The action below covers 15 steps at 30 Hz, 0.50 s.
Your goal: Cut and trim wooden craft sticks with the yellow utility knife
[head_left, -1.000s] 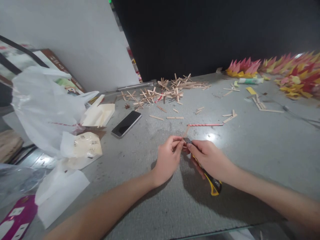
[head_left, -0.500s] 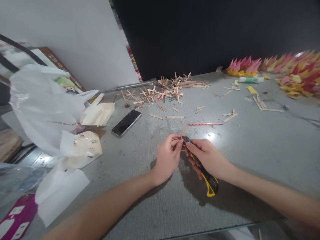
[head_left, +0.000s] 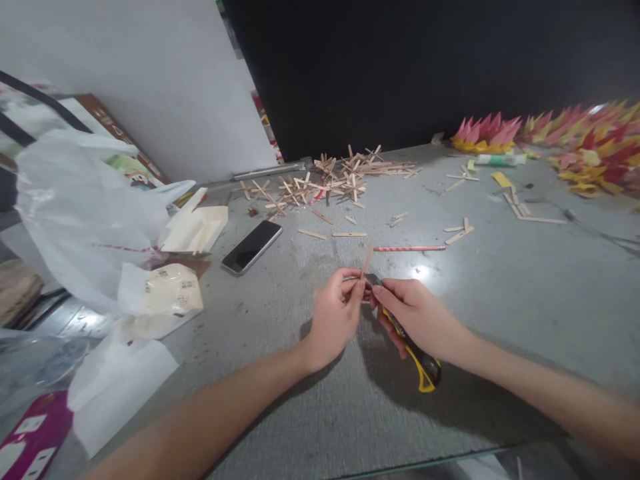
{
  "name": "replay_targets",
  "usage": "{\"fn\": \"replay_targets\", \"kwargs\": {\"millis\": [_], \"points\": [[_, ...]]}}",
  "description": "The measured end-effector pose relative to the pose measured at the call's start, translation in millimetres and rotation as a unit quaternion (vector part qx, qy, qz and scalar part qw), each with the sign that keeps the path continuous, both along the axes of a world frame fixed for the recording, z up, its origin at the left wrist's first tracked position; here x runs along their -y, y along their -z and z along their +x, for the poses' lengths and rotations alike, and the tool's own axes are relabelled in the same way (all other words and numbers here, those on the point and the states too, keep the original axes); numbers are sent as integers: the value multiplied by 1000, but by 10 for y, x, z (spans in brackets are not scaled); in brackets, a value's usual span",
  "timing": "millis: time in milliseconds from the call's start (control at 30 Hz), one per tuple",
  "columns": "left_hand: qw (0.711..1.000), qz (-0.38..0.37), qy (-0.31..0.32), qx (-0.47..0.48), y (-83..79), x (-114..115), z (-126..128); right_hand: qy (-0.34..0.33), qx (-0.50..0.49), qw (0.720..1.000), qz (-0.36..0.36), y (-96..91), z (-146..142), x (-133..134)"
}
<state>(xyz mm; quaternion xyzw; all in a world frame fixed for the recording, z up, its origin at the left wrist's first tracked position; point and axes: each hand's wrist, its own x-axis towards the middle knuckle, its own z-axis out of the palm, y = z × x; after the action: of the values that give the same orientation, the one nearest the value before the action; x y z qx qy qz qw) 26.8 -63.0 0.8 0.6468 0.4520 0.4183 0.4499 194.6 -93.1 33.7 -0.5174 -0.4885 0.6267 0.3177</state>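
My left hand [head_left: 336,313] pinches a thin wooden stick [head_left: 367,260] that points up and away over the grey table [head_left: 500,300]. My right hand [head_left: 417,313] is closed round a yellow and black utility knife [head_left: 420,363], its front end pressed against the stick right beside my left fingertips. The two hands touch near the middle of the table. A red pencil [head_left: 410,249] lies just beyond them.
A heap of glued wooden stick crosses [head_left: 325,180] lies at the back. A black phone [head_left: 252,247] lies left of my hands. White plastic bags [head_left: 95,207] and paper packets crowd the left. Pink and yellow paper flowers [head_left: 565,143] and a glue tube [head_left: 500,160] line the back right.
My right hand has shifted its hold slightly and the knife's rear end swung a little. The left hand and the stick stay in almost the same spot.
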Motion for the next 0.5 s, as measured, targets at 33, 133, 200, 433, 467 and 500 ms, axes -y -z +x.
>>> {"fn": "replay_targets", "kwargs": {"millis": [33,133,200,433,467,500], "points": [[1000,1,-1,2,-4,3,4,-2,19,1000,12,12,-1,4],[1000,4,-3,1,-16,14,14,-7,53,998,38,61,3,6],[1000,6,-2,0,-20,19,16,-7,66,996,52,88,9,6],[1000,-7,-3,16,-1,26,7,-19,99,992,70,84,12,0],[1000,-14,-1,25,6,23,4,-21,98,993,67,72,16,-6],[999,-22,2,36,14,18,0,-24,96,993,63,57,23,-13]]}}
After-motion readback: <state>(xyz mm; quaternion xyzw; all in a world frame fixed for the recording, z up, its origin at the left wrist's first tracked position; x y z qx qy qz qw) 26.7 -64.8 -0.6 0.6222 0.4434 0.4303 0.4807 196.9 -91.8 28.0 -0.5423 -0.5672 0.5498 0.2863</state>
